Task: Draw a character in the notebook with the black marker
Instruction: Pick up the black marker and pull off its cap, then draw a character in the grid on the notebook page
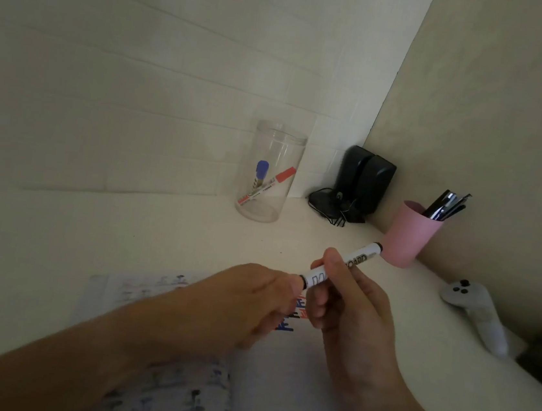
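Nearest, open notebook [277, 375] flat on the surface [158, 233], left page crowded with dark marks, right page mostly bare apart from a few red, blue and black characters up near the top. Above it, both hands meeting over the page. Right hand [348, 319] wrapped firmly round the barrel of the black marker [354, 260], grip closed on it, marker lifted clear of the paper and slanting up to the right. Left hand [245, 303] pinched shut at the marker's near end, right where the cap would sit — cap itself hidden behind the fingers, so can't tell whether on or already coming off. Looks like uncapping, judging by the pose. No tip on paper yet, so the new character not begun; cap off, tip down and the strokes themselves all left to do.

Further back, pink cup [410, 234] of pens just beyond the marker's far end, white controller [477, 313] lying off to the right. Clear jar [269, 174] with a blue and a red marker inside, well apart from the hands. Dark speakers [363, 182] tucked in the corner by the wall.
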A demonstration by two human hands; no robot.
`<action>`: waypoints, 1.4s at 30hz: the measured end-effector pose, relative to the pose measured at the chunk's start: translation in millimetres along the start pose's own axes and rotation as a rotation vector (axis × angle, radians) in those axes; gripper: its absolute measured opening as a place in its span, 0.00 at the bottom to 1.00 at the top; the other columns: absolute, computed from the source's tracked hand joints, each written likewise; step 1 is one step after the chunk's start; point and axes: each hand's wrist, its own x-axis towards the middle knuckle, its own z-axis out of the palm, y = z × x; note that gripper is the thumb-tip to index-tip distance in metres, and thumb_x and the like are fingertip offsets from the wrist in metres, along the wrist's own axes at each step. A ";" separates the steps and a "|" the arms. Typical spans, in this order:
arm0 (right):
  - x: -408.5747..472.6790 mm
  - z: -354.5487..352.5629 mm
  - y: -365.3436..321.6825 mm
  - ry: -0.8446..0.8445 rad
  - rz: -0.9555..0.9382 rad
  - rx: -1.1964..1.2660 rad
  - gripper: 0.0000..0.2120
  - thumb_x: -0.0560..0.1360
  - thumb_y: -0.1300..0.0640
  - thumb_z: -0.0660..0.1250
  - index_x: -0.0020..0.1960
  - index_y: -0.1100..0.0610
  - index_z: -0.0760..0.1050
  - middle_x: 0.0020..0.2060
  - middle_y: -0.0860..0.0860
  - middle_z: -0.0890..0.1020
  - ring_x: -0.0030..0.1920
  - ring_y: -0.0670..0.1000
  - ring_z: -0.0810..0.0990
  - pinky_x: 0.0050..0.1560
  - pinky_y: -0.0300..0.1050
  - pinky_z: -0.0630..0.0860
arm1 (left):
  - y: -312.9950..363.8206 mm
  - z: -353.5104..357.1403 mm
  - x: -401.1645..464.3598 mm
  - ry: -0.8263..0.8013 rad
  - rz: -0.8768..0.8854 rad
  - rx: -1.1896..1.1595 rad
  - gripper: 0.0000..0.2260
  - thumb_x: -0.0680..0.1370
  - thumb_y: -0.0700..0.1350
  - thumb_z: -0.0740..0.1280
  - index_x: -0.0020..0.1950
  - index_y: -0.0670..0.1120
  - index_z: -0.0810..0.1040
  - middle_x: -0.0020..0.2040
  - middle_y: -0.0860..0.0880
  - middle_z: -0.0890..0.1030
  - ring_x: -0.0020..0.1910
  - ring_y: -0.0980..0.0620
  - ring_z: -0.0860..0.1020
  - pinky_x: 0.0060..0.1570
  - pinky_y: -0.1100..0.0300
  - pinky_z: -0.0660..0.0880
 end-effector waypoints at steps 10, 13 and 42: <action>16.3 -33.4 4.8 0.073 0.017 -0.058 0.06 0.75 0.58 0.71 0.43 0.60 0.83 0.29 0.54 0.78 0.29 0.50 0.73 0.30 0.42 0.72 | -10.7 -26.9 -15.1 0.446 0.292 0.733 0.15 0.81 0.58 0.48 0.47 0.52 0.69 0.31 0.56 0.72 0.31 0.55 0.73 0.34 0.65 0.68; 14.3 -33.4 8.1 0.062 0.028 -0.170 0.04 0.71 0.60 0.74 0.44 0.61 0.83 0.29 0.53 0.80 0.29 0.50 0.74 0.30 0.43 0.73 | -21.4 -26.7 -10.2 0.405 0.251 0.816 0.11 0.84 0.55 0.50 0.47 0.54 0.66 0.38 0.55 0.73 0.38 0.55 0.72 0.38 0.65 0.65; -4.3 -51.7 11.7 -0.076 -0.014 -0.562 0.02 0.72 0.67 0.74 0.41 0.62 0.84 0.31 0.57 0.85 0.31 0.49 0.82 0.33 0.37 0.77 | -40.8 -46.0 -5.9 0.110 0.206 0.842 0.20 0.70 0.65 0.64 0.55 0.53 0.72 0.49 0.53 0.77 0.47 0.52 0.76 0.51 0.49 0.77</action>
